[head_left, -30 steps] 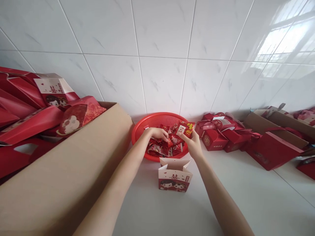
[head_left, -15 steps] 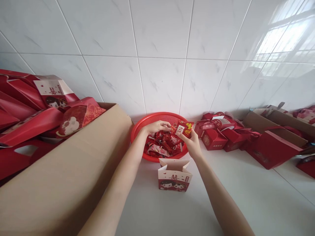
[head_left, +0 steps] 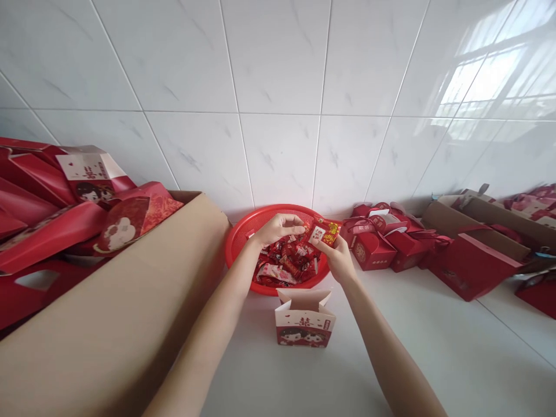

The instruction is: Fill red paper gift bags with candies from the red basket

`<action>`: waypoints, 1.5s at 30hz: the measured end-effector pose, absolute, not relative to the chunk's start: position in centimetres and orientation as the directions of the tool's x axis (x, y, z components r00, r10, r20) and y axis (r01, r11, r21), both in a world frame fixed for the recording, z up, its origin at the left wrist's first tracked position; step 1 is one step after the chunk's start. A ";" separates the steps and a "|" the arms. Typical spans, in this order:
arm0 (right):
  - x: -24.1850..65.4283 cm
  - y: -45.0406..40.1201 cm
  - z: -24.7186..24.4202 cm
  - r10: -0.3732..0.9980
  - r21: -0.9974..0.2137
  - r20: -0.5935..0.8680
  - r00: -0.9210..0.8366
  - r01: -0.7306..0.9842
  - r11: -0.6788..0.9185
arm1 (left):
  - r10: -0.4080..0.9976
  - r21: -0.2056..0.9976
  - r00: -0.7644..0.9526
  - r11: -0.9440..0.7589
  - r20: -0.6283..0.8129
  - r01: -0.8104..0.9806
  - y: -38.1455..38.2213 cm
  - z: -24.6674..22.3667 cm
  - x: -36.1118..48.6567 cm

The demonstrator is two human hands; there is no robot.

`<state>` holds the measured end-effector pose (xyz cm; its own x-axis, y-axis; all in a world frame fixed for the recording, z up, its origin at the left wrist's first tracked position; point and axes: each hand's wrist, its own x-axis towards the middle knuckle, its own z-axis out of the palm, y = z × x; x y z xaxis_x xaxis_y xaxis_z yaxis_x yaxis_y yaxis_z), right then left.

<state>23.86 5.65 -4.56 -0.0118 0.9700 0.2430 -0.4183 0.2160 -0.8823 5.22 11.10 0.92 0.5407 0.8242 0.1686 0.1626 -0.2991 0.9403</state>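
Above a red plastic basket (head_left: 234, 243) of wrapped candies (head_left: 278, 272), both my hands are at work. My right hand (head_left: 341, 260) is closed on a red candy packet with gold lettering and a white label (head_left: 328, 233), thumb on its front. My left hand (head_left: 280, 229) is pinched at the left of that packet, with a small red wrapped candy (head_left: 306, 227) at its fingertips, partly hidden. In front of the basket stands a red and cream paper gift box (head_left: 305, 330) with two cartoon figures, its top open and nothing touching it.
To the left a big cardboard carton (head_left: 174, 255) holds folded red gift boxes (head_left: 52, 185). At right, several closed red gift boxes (head_left: 373, 252) stand by the wall, beside another carton (head_left: 490, 231). White tiles (head_left: 278, 139) rise behind the basket.
My right hand has tilted the packet flatter and lowered it slightly. My left hand keeps its pinch beside it. The view has shifted a little; the gift box stays put.
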 end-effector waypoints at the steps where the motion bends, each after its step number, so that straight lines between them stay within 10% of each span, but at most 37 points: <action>1: 24.0 5.6 -4.4 0.972 -0.873 0.235 -0.028 -0.446 0.198 | 0.828 0.942 0.530 -0.301 0.181 0.149 10.8 1.1 5.5; 11: 27.4 2.5 1.0 0.920 -0.890 0.352 -0.171 -0.366 0.273 | 0.810 0.907 0.522 -0.394 0.267 0.148 2.5 2.7 3.5; 17: 29.8 -1.3 3.8 0.812 -0.911 0.376 -0.447 -0.018 0.412 | 0.706 0.763 0.708 -0.468 0.018 0.447 -2.4 3.8 2.5; 25: 28.1 -2.2 3.9 0.765 -0.641 0.272 -0.584 0.482 0.597 | 0.818 0.764 0.574 -0.360 -0.017 0.536 -1.7 2.5 3.1; 45: 27.0 -1.8 3.4 0.762 -0.690 0.083 -0.643 0.514 0.509 | 0.805 0.787 0.577 -0.266 -0.136 0.557 -1.4 2.3 2.4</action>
